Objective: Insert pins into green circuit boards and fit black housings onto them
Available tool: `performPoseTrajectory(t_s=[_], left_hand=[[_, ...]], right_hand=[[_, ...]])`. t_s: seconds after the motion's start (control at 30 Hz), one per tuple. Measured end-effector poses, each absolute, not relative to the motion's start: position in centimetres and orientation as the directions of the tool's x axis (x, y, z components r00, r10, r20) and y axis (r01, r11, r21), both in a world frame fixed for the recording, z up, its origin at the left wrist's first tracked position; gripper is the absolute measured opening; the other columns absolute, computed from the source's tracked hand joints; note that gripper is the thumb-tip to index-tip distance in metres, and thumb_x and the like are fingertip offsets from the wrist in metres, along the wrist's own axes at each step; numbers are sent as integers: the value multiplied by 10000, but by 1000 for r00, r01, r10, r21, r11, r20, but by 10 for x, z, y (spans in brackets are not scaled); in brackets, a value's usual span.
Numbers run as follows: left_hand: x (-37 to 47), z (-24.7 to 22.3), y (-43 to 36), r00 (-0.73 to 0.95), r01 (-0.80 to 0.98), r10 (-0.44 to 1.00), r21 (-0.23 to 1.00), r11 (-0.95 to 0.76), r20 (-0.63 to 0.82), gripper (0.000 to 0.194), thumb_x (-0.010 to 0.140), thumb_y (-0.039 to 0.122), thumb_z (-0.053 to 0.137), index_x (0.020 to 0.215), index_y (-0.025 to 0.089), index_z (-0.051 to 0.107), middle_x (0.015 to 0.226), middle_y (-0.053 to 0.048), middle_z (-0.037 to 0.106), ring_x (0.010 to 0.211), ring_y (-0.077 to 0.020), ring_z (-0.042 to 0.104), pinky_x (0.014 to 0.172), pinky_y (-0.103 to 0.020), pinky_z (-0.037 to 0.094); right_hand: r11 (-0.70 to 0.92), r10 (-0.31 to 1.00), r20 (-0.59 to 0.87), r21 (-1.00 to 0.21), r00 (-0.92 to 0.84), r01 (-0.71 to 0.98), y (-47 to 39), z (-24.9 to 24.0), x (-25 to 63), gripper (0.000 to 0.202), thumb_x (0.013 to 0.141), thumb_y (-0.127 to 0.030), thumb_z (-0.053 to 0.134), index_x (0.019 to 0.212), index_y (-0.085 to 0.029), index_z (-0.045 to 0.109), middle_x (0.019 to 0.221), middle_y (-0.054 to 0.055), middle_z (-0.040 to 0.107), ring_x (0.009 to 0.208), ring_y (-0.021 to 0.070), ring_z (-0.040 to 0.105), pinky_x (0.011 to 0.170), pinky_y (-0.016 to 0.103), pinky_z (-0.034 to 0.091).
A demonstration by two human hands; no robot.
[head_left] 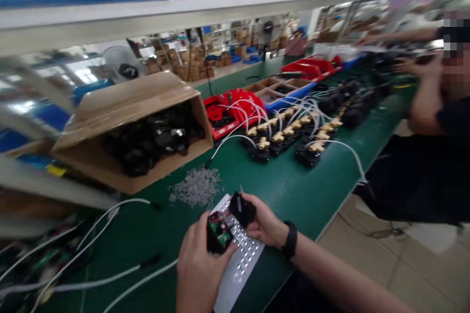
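Note:
My left hand [198, 269] holds a small black housing with a green circuit board [218, 233] showing inside it. My right hand [266, 225], with a black band on the wrist, grips a black plastic cover piece [241, 209] just above and to the right of the housing. Both hands hover over a perforated metal plate [240, 264] that lies at the near edge of the green table [290, 183]. A heap of small silver pins or screws [196, 187] sits just beyond the plate.
An open cardboard box [135, 127] of black parts lies on its side at the left. Rows of black units with brass fittings and white tubes [290, 134] fill the middle, with red trays [231, 110] behind. White cables [106, 215] trail at the left. Another person [436, 122] works at the right.

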State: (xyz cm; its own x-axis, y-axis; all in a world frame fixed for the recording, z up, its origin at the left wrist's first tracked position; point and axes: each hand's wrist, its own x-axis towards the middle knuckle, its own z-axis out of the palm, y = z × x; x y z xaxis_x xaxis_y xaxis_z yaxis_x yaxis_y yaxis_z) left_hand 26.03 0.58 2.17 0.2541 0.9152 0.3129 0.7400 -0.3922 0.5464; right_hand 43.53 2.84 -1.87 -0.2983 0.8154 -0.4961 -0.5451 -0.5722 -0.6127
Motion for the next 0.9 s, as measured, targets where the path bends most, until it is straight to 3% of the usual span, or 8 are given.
performPoseTrajectory(t_s=[0.07, 0.2, 0.3, 0.37, 0.43, 0.6, 0.77, 0.9], left_hand=[[260, 16, 2, 256, 830, 934, 439, -344, 250, 714, 631, 358, 748, 1250, 185, 438, 1005, -90, 578, 936, -296, 542, 779, -411, 466], [273, 18, 0, 283, 876, 936, 340, -341, 208, 750, 621, 298, 763, 1268, 174, 406, 992, -85, 563, 915, -281, 521, 792, -417, 451], [276, 22, -1, 272, 879, 940, 345, -330, 207, 738, 607, 302, 774, 1239, 167, 418, 989, -82, 558, 905, -275, 512, 789, -427, 451], [275, 23, -2, 254, 866, 945, 386, -318, 207, 737, 590, 323, 785, 1214, 164, 425, 1002, -83, 558, 920, -275, 511, 795, -429, 454], [273, 21, -1, 243, 848, 947, 429, -312, 208, 742, 579, 359, 788, 1198, 170, 427, 1007, -82, 561, 926, -276, 517, 797, -435, 459], [274, 19, 0, 258, 820, 946, 473, -323, 198, 750, 574, 381, 785, 1206, 187, 430, 1005, -79, 559, 929, -279, 522, 822, -461, 450], [270, 19, 1, 219, 758, 954, 580, -298, 204, 700, 662, 222, 706, 1281, 250, 380, 1032, -69, 536, 938, -255, 503, 833, -430, 436], [258, 2, 2, 130, 627, 964, 735, -260, 231, 623, 622, 215, 739, 1169, 265, 446, 1076, -55, 513, 1018, -254, 490, 892, -423, 410]], right_hand=[[-621, 770, -551, -529, -322, -578, 27, -26, 428, 370, 822, -551, 423, 824, -188, 498, 482, -89, 388, 299, 22, 133, 294, 130, 86], [-444, 895, -351, -754, -274, -484, 15, -19, 421, 348, 832, -510, 485, 1068, -257, 450, 617, -71, 468, 369, 50, 327, 322, 127, 205], [-141, 962, -73, -959, -264, -248, 11, -8, 421, 315, 896, -461, 418, 1097, -221, 452, 947, 16, 551, 772, 136, 551, 630, 215, 460], [45, 957, 57, -998, -285, -49, 11, -1, 423, 293, 926, -412, 376, 1119, -201, 443, 1066, 45, 526, 959, 176, 520, 860, 293, 419], [157, 945, 121, -983, -304, 94, 11, 3, 425, 283, 937, -375, 352, 1141, -193, 428, 1087, 57, 517, 992, 190, 506, 930, 328, 373], [215, 935, 142, -955, -324, 203, 9, -1, 421, 286, 943, -336, 317, 1170, -187, 406, 1074, 69, 529, 953, 195, 529, 898, 338, 405], [241, 948, 144, -907, -284, 344, 9, 1, 413, 356, 916, -331, 377, 1236, -176, 391, 1123, 107, 539, 966, 222, 539, 843, 367, 431], [135, 947, 79, -977, -310, 164, 14, 5, 407, 457, 847, -389, 508, 1241, -170, 435, 1137, 109, 548, 930, 206, 556, 764, 320, 471]])
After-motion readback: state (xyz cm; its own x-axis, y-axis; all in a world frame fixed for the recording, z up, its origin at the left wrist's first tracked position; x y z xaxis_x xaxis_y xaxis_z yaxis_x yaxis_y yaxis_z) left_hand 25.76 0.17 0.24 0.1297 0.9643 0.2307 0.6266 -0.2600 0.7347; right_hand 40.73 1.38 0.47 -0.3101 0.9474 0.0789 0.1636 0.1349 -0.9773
